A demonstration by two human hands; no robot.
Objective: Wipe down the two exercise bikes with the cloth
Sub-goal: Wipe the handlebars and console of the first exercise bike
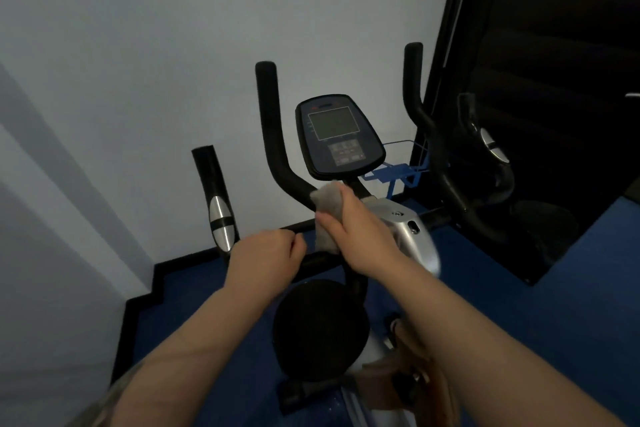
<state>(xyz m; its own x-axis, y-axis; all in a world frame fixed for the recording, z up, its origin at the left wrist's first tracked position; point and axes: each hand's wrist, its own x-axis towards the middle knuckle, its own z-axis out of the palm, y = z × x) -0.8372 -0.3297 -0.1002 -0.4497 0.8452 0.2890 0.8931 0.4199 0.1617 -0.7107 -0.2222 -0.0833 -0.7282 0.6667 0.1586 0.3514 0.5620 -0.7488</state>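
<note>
right hand [360, 229] grips the cloth [325, 215], pressed on the handlebar [277, 149] bend beneath the console [337, 135]; bar rises up-left from it. left hand [263, 256] clasps the lower bar, nearer the person.

The left hand [265, 253] covered the section of handlebar [273, 135] beneath it; whether the curled fingers gripped the bar could not be determined. The right hand [360, 229] hid most of the cloth [325, 201] and the bar section under it. The console [337, 135] markings and keys were too small and blurred to read. The saddle [318, 329] concealed the bike frame below. Both forearms were cut off by the bottom edge. The dark area at the right edge showed no legible detail.
</note>
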